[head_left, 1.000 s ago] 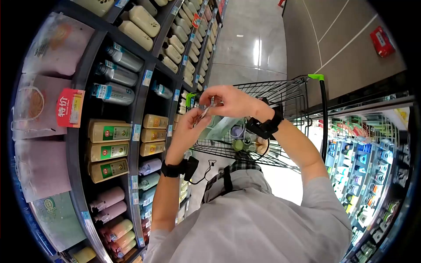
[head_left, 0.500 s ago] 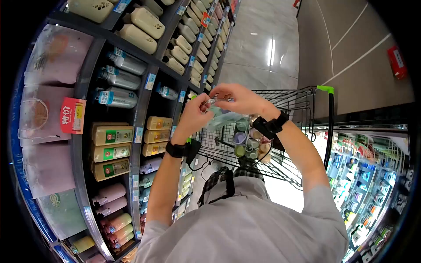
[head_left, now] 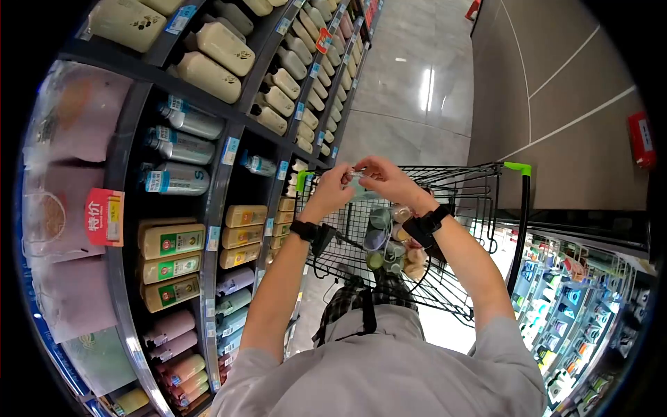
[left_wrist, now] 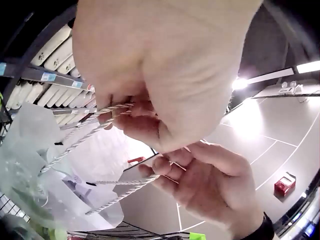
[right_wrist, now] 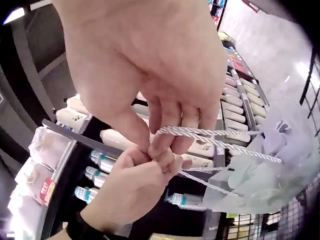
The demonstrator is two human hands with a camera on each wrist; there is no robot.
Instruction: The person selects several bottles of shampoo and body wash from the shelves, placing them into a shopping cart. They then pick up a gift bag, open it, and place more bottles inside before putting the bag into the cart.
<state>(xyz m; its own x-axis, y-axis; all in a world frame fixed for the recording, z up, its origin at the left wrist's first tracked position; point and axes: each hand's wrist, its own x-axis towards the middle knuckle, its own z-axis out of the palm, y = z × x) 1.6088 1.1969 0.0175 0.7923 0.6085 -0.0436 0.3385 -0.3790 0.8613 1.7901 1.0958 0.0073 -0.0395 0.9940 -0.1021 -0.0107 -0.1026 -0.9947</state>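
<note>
A translucent pale green bag [left_wrist: 35,145] hangs by white twisted rope handles [right_wrist: 220,142] over the cart. In the left wrist view my left hand [left_wrist: 160,75] grips one pair of ropes in its curled fingers. My right hand [left_wrist: 205,185] pinches the other pair between thumb and fingers. Both hands meet at the fingertips, seen in the head view with the left hand [head_left: 330,193] beside the right hand [head_left: 394,186]. The bag's lower part is hidden from the head view by the hands.
Below the hands stands a wire shopping cart [head_left: 511,208] with green corners, holding several bottles and jars [head_left: 375,240]. Shelves of bottles [head_left: 174,254] line the left side. A grey wall [head_left: 563,104] and a lit shelf [head_left: 577,299] are on the right.
Both hands have moved slightly lower in the head view, still together on the ropes. The shelves and cart have shifted in view, and more of the cart's contents shows.
</note>
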